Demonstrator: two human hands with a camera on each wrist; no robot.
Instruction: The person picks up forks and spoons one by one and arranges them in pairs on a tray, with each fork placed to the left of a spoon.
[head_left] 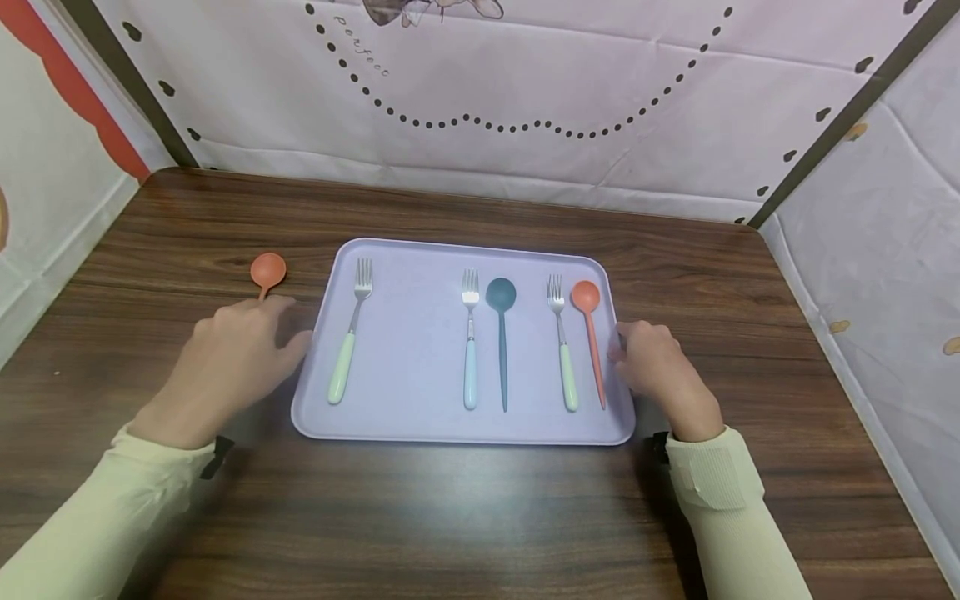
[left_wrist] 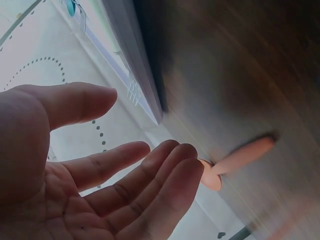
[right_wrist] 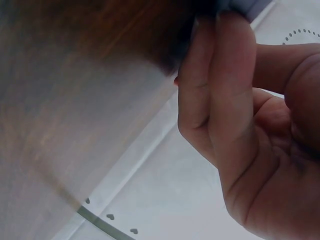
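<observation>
My left hand (head_left: 228, 358) hovers left of the lilac tray (head_left: 412, 367), fingers relaxed and thumb apart. Partly hidden under it lies an orange spoon (head_left: 267, 270) on the table; the left wrist view shows this spoon (left_wrist: 245, 156) beyond the fingertips, not held. At the tray's right edge, my right hand (head_left: 660, 367) pinches the rim between thumb and bent fingers (right_wrist: 232, 65). On the tray are a green-handled fork (head_left: 342, 367) at left, a blue-handled fork (head_left: 470, 367) and teal spoon (head_left: 502, 296) mid-tray, and another green-handled fork (head_left: 567, 375) beside an orange spoon (head_left: 586, 297) at right.
The tray lies on a dark wooden table (head_left: 465, 517). A white printed cloth (head_left: 487, 158) hangs behind the table's back edge, and pale cloth walls (head_left: 877, 250) stand along both sides.
</observation>
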